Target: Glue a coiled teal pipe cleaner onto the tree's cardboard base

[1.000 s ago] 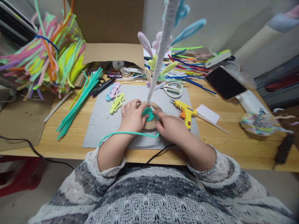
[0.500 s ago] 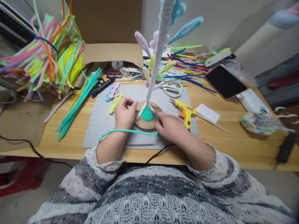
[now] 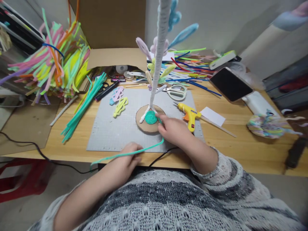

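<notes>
A white pipe-cleaner tree (image 3: 157, 61) with pastel loop leaves stands on a round cardboard base (image 3: 147, 126) on the grey cutting mat (image 3: 113, 131). A teal spiral (image 3: 151, 117) lies coiled at the foot of the trunk. My right hand (image 3: 173, 130) pinches the teal pipe cleaner at the spiral's right edge. The loose teal tail (image 3: 134, 152) runs down and left to my left hand (image 3: 128, 157), which is closed on it at the table's near edge.
A yellow glue gun (image 3: 190, 114) lies right of the base, with scissors (image 3: 178, 92) behind it. A teal pipe-cleaner bundle (image 3: 83, 107) lies left of the mat. A cardboard box (image 3: 113, 41), mixed pipe cleaners (image 3: 50, 70), and a phone (image 3: 230, 85) surround the mat.
My left hand left the cardboard base and drew back to the table's near edge, taking hold of the teal tail. The spiral is now uncovered. My right hand stayed put.
</notes>
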`<state>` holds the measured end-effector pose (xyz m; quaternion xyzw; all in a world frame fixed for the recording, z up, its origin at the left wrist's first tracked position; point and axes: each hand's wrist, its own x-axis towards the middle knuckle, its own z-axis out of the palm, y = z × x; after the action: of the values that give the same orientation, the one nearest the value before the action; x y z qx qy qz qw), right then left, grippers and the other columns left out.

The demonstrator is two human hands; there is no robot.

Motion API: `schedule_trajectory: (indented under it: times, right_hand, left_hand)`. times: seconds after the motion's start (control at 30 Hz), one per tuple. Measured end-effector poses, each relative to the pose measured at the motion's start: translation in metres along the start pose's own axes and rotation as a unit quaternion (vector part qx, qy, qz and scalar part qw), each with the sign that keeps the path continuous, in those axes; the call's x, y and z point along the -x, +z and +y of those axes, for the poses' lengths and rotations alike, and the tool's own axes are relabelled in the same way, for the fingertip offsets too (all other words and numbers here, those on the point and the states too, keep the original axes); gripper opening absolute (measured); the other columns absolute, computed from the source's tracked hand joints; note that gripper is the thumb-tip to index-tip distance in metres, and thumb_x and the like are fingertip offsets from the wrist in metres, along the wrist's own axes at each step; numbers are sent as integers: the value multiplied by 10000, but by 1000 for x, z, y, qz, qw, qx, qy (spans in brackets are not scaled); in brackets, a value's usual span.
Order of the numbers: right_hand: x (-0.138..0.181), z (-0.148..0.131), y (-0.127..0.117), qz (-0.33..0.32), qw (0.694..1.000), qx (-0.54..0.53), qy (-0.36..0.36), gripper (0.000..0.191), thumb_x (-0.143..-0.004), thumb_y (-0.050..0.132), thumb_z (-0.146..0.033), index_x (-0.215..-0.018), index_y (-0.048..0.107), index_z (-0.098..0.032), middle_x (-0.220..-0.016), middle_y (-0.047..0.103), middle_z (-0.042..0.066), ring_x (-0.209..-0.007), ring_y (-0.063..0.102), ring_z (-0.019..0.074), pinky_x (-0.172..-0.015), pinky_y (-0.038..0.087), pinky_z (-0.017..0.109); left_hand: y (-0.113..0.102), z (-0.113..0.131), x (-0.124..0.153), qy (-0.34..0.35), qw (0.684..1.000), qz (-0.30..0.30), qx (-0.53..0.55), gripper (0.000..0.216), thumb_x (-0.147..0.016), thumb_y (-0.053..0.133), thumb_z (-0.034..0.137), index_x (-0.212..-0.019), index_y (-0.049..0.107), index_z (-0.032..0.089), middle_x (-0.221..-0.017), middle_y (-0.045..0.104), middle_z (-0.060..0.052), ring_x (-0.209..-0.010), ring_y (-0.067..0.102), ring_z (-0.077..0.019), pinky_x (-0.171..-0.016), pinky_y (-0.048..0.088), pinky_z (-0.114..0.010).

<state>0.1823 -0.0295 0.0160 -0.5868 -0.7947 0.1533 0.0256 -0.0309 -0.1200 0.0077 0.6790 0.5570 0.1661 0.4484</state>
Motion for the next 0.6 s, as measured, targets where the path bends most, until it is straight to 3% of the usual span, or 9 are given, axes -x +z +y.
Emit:
schedule_trajectory:
  times: [0.07, 0.13, 0.2, 0.23, 0.3, 0.4, 0.43, 0.5, 0.6]
  right_hand:
    - [0, 0, -1, -2, 1000, -3, 0, 483, -902, 385, -323, -1351, 514, -202, -959, 739, 128, -849, 682, 288, -670, 441, 358]
    - [1, -1, -2, -5, 1000, -6, -2, 477, -929, 355, -353, -1354, 510, -201, -986, 736, 126, -870, 682, 288, -690, 452, 363]
    - [2, 0, -2, -4, 1000, -11, -4, 471, -955, 308, -365, -1344, 520, -205, -1023, 731, 120, -907, 681, 285, -724, 463, 370]
    - [2, 0, -2, -1, 1000, -16, -5, 469, -965, 286, -365, -1333, 531, -211, -1047, 727, 113, -934, 678, 283, -746, 467, 373]
    - [1, 2, -2, 9, 999, -34, -7, 469, -977, 254, -367, -1301, 563, -229, -1096, 718, 93, -992, 668, 276, -792, 470, 379]
    - [0, 5, 1, 23, 998, -63, -10, 468, -983, 242, -367, -1268, 593, -246, -1143, 706, 68, -1050, 652, 258, -848, 466, 375]
    - [0, 6, 1, 27, 997, -68, -10, 467, -983, 242, -365, -1267, 594, -247, -1145, 705, 64, -1054, 651, 254, -853, 466, 372]
    - [0, 6, 2, 29, 997, -70, -10, 463, -982, 246, -359, -1276, 587, -246, -1139, 708, 64, -1042, 658, 252, -837, 470, 369]
    - [0, 6, 2, 26, 998, -61, -3, 460, -979, 253, -365, -1276, 584, -248, -1070, 731, 67, -984, 681, 262, -778, 476, 368]
  left_hand:
    - [-19, -6, 34, 5, 995, -87, -49, 386, -877, 527, 308, -1255, 567, 374, -1265, 625, -31, -1136, 589, -222, -970, 485, -389]
    - [-44, -8, 60, 0, 983, -163, -86, 419, -889, 525, 349, -1295, 524, 451, -1320, 597, 18, -1177, 580, -223, -985, 492, -384]
    - [-67, -4, 71, -2, 978, -184, -95, 391, -889, 528, 365, -1272, 551, 442, -1304, 610, 30, -1176, 585, -226, -987, 496, -373]
    - [-75, 0, 69, 0, 983, -156, -94, 364, -904, 498, 375, -1259, 568, 414, -1298, 614, 23, -1182, 579, -226, -995, 489, -370]
    - [-83, 9, 50, 6, 995, -43, -89, 334, -931, 429, 383, -1213, 600, 331, -1242, 644, -8, -1171, 574, -233, -1007, 473, -385]
    - [-75, 22, -2, 46, 990, 80, -104, 306, -911, 418, 316, -1157, 577, 226, -1213, 643, -59, -1192, 539, -254, -1042, 421, -456]
    - [-69, 25, -21, 75, 986, 97, -111, 302, -888, 418, 266, -1154, 548, 208, -1236, 626, -72, -1187, 539, -252, -1036, 418, -468]
    - [-57, 28, -55, 128, 979, 76, -137, 362, -818, 424, 162, -1171, 495, 192, -1298, 581, -85, -1209, 523, -242, -1051, 391, -478]
    - [-38, 27, -89, 178, 959, 65, -213, 493, -743, 420, 67, -1222, 436, 182, -1314, 568, -106, -1238, 503, -248, -1081, 314, -517]
